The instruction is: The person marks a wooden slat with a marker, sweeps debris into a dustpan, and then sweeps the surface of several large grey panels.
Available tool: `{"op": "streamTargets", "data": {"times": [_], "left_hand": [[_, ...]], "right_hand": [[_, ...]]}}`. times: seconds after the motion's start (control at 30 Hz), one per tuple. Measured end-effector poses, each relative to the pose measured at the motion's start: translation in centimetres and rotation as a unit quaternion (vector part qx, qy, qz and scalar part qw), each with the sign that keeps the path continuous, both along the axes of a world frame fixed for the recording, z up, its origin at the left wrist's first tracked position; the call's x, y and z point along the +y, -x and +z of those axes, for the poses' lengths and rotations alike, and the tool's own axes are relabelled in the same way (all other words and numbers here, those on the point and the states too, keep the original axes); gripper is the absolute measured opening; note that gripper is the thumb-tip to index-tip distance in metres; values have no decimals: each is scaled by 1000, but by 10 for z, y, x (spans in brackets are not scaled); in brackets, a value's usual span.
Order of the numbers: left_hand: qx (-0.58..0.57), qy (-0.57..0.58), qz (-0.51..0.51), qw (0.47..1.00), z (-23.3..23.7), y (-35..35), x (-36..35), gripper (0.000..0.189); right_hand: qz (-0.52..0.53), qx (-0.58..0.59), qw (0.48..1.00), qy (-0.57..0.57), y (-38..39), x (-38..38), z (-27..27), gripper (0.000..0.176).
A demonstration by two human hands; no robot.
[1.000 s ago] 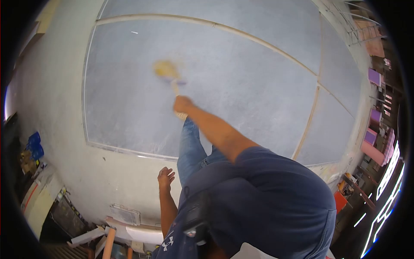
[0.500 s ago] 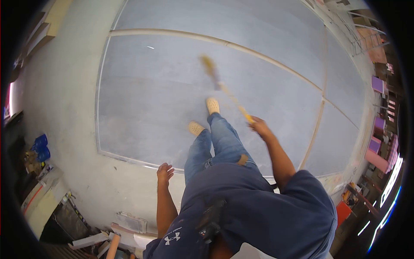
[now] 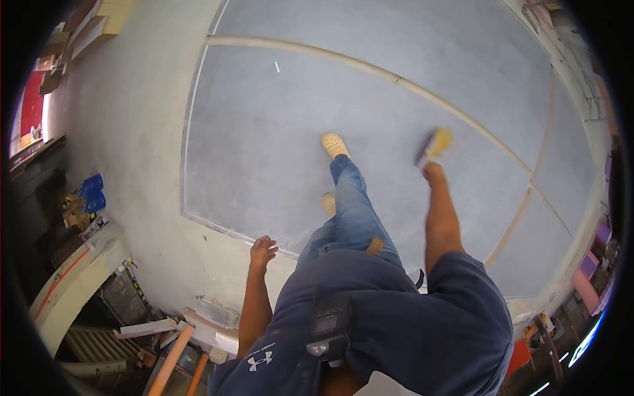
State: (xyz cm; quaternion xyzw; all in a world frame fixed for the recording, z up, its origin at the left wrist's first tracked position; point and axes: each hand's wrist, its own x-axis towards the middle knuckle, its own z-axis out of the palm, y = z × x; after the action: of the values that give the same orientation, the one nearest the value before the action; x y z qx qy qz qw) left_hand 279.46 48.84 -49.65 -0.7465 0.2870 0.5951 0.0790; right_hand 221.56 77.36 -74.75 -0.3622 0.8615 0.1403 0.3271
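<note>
Where the left hand (image 3: pixel 263 250) is held out beside the body, its fingers are loosely bent and partly spread. The broom (image 3: pixel 438 141) is gripped in the closed right hand (image 3: pixel 433 173), its blurred yellow head seen over the grey floor (image 3: pixel 264 145); whether they touch cannot be told.

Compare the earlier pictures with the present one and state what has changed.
The right hand has swung the blurred yellow brush from in front of the body across to the person's right. The shoes now stand nearly one behind the other. Nothing was taken hold of or let go; the left hand stays free at the person's left.
</note>
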Motion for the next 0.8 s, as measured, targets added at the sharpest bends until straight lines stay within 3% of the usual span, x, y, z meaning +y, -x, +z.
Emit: {"op": "streamTargets", "data": {"times": [0.03, 0.07, 0.1, 0.13, 0.17, 0.2, 0.27, 0.3, 0.37, 0.43, 0.53, 0.63, 0.7, 0.77, 0.8], "left_hand": [[2, 4, 7, 1000, 1, 10, -10, 40], [5, 9, 17, 1000, 4, 20, -17, 41], [16, 17, 32, 999, 8, 32, -23, 42], [26, 29, 50, 998, 11, 47, -30, 43], [34, 44, 69, 996, 14, 56, -35, 43], [43, 49, 84, 994, 16, 62, -35, 44], [57, 57, 114, 990, 16, 69, -30, 45], [51, 50, 135, 988, 15, 71, -26, 45], [39, 35, 178, 983, 13, 65, -7, 45], [23, 23, 212, 977, 13, 49, 18, 45], [-6, -3, 278, 961, 10, 22, 56, 44], [-37, -27, 340, 939, 0, -2, 89, 42], [-31, -30, 369, 929, -12, -14, 111, 42], [-25, -34, 389, 920, -22, -16, 116, 42], [-21, -42, 403, 914, -25, -14, 112, 41]], "right_hand": [[-206, 8, 975, 80, -16, -59, -20, 16], [53, 30, 998, 29, -22, -128, 1, 18], [55, -40, 998, 4, -33, -194, 23, 24], [-208, -143, 966, 57, -54, -255, 37, 25], [-349, -127, 925, 77, -75, -315, 53, 22], [-375, -80, 918, 104, -99, -353, 11, 20], [-228, -79, 962, 125, -149, -438, 78, 21], [-171, -174, 968, 57, -171, -473, 76, 23], [-90, -203, 974, 48, -231, -521, 75, 23], [26, -246, 968, 51, -272, -548, 118, 23], [63, -407, 911, -8, -305, -583, 141, 29], [216, -459, 855, 109, -330, -581, 110, 35], [11, -521, 846, 111, -317, -542, 141, 37], [16, -449, 875, 178, -284, -502, 147, 44], [-91, -432, 877, 189, -262, -474, 126, 42]]}}
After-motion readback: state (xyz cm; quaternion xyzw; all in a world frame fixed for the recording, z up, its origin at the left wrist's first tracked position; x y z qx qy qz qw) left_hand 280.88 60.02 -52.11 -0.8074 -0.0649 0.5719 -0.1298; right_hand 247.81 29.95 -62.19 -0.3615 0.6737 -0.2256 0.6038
